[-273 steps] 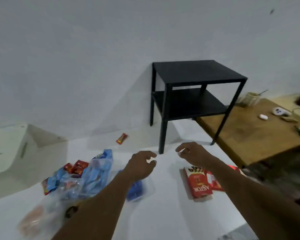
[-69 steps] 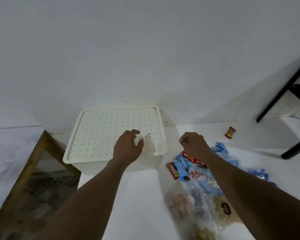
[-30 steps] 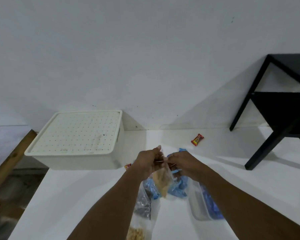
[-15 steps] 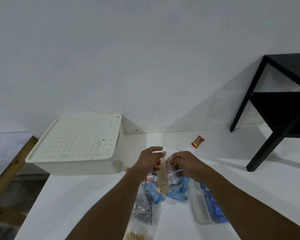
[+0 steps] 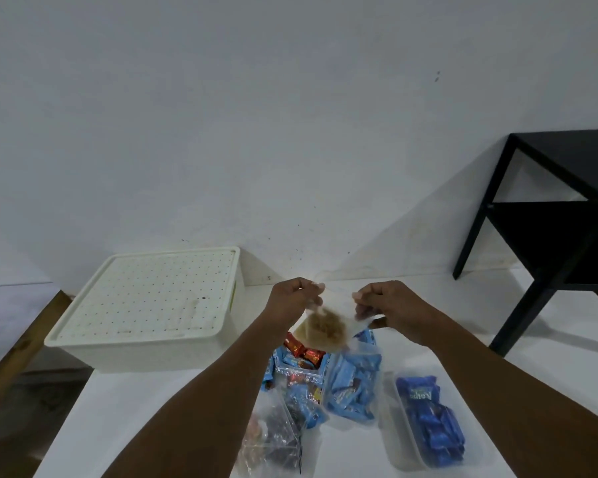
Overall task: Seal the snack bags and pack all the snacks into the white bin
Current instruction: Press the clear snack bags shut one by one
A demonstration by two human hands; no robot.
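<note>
Near the back edge of the table (image 5: pixel 118 401), my left hand (image 5: pixel 296 298) and right hand (image 5: pixel 390 305) pinch the top corners of the snack bag (image 5: pixel 325 327), and I think it is light, floppy and slippery.

The white bin (image 5: pixel 152 298) is off-white, and its lid carries an even grid of small dark dots and a few brownish smudges. The clear snack bag (image 5: pixel 325 327) shows tan-brown crumbly contents. The red wrappers (image 5: pixel 302 350) have lighter print, possibly yellow, too small to make out. The light blue packets (image 5: pixel 354 384) sit in clear plastic with white and dark markings. The dark blue packets (image 5: pixel 428 419) bear pale lettering. Another clear bag (image 5: pixel 273 439) holds dark and pinkish pieces. The tabletop (image 5: pixel 152 408) is white, the wall (image 5: pixel 290 115) pale grey-white, the side table (image 5: pixel 549 236) black, and the wooden frame (image 5: pixel 11 357) brown.
</note>
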